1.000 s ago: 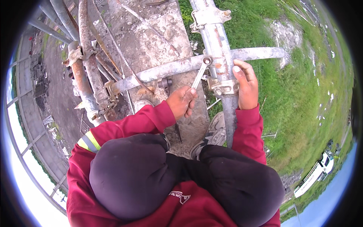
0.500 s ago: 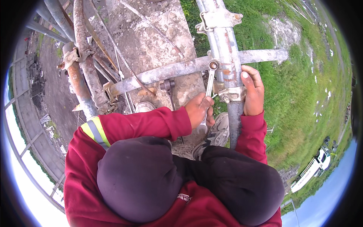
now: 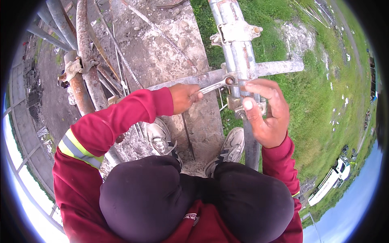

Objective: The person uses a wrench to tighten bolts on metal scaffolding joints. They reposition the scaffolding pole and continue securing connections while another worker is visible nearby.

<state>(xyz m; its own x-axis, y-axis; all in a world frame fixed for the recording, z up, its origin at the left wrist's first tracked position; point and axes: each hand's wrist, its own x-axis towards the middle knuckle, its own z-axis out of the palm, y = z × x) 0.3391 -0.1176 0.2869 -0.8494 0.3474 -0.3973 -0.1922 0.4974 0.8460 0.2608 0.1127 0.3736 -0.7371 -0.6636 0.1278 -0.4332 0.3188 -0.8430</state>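
Observation:
My left hand [image 3: 184, 98] is closed around the handle of a steel combination wrench [image 3: 213, 86]. The wrench's ring end sits over a bolt on the scaffold joint, and its handle points left. Two scaffold pipes [image 3: 240, 52] run side by side there, crossed by another scaffold pipe [image 3: 280, 68]. Just below the joint is a metal scaffold clamp [image 3: 234, 102]. My right hand [image 3: 270, 115] has its fingers spread and curved beside and over the pipe, thumb near this clamp; whether it touches the metal I cannot tell. A second scaffold clamp [image 3: 239, 31] grips the pipes farther up.
Between my shoes [image 3: 234, 148] lies a rough concrete ledge [image 3: 174, 30], with rods across it. More rusty pipes and a pipe clamp [image 3: 73, 68] stand at left. Grass [image 3: 320, 109] drops away at right, where a white truck [image 3: 331, 180] stands.
The wrench handle has swung from pointing down toward me to pointing left, and my left hand moved left with it. My right hand has shifted inward over the pipe, fingers spreading.

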